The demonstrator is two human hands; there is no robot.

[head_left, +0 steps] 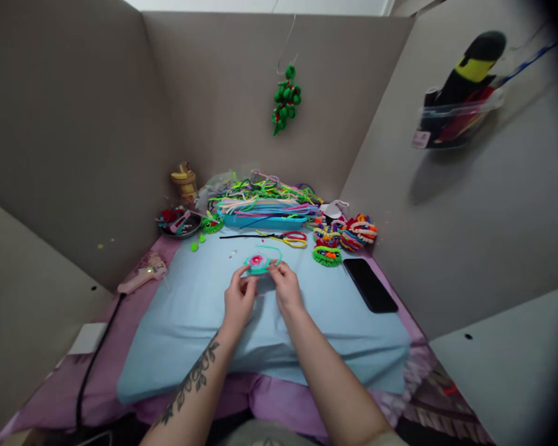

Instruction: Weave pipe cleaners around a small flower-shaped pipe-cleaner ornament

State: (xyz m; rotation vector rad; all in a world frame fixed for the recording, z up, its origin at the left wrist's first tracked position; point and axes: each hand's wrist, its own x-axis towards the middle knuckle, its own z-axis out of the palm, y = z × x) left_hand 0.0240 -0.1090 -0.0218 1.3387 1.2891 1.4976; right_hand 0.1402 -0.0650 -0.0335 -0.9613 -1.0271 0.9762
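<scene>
Just this side of the scissors (281, 238), the left hand (240, 297) and right hand (287, 290) pinch the teal-and-pink piece (258, 262) from both sides, likely to keep it steady.

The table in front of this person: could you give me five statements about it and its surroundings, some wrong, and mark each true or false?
1. The left hand and the right hand both hold the turquoise-edged piece. True.
2. The phone lies left of the hands. False: it lies to their right.
3. The scissors lie between the hands and the blue tray. True.
4. The green decoration lies on the table. False: it hangs by the back panel.
5. The pink corded tool is left of the hands. True.
</scene>
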